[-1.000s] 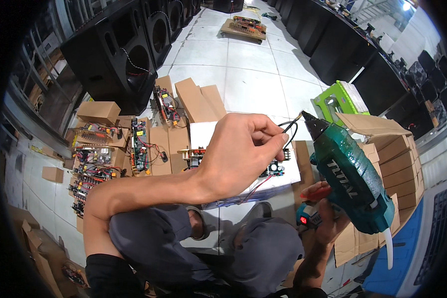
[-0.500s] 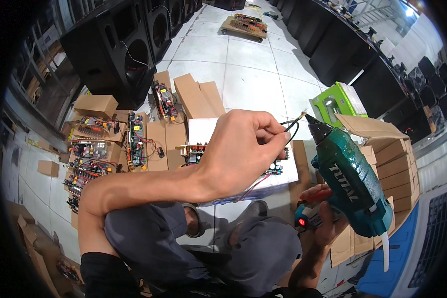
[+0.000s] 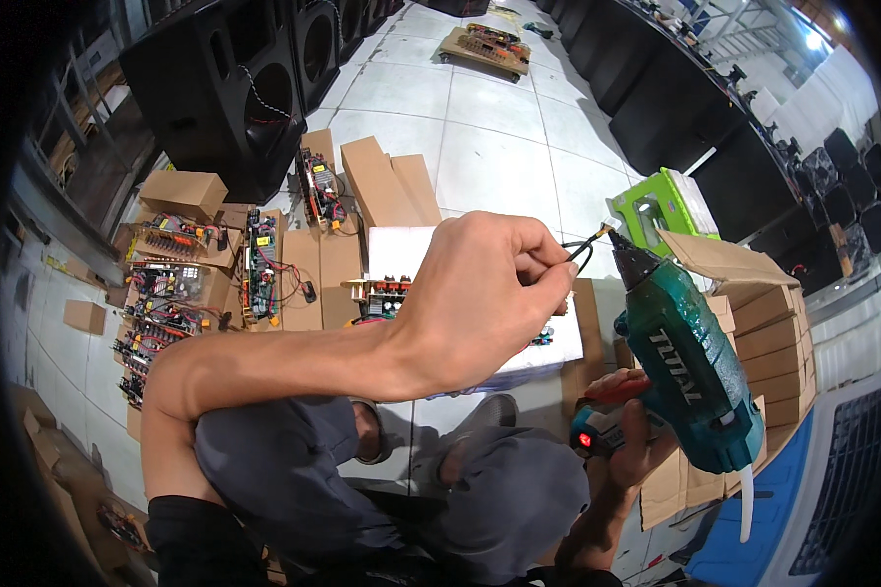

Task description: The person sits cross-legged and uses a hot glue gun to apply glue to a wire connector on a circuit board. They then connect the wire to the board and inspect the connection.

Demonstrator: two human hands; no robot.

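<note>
My left hand [image 3: 485,293] is closed in a pinch on a thin black cable [image 3: 589,256], which loops out past the fingertips. The cable's small brass-coloured end [image 3: 605,230] is at the nozzle of a teal glue gun [image 3: 690,352]; whether they touch is hard to tell. Wrapped around the gun's handle is my right hand [image 3: 638,440], lower right, beside a lit red light. A white glue stick [image 3: 747,504] sticks out of the gun's back. Under my left hand, a circuit board [image 3: 380,293] rests on a white block [image 3: 398,243], mostly hidden by the hand and forearm.
Several circuit boards [image 3: 262,264] with wires lie on cardboard at left. Black speaker cabinets [image 3: 201,117] stand beyond them. At right are a green stool [image 3: 651,210], an open carton [image 3: 729,256] of cardboard boxes and a blue crate [image 3: 754,533]. A wheeled board [image 3: 485,54] sits far ahead.
The view has shifted slightly. Both hands keep their grips, and the cable end stays close to the glue gun's nozzle.
</note>
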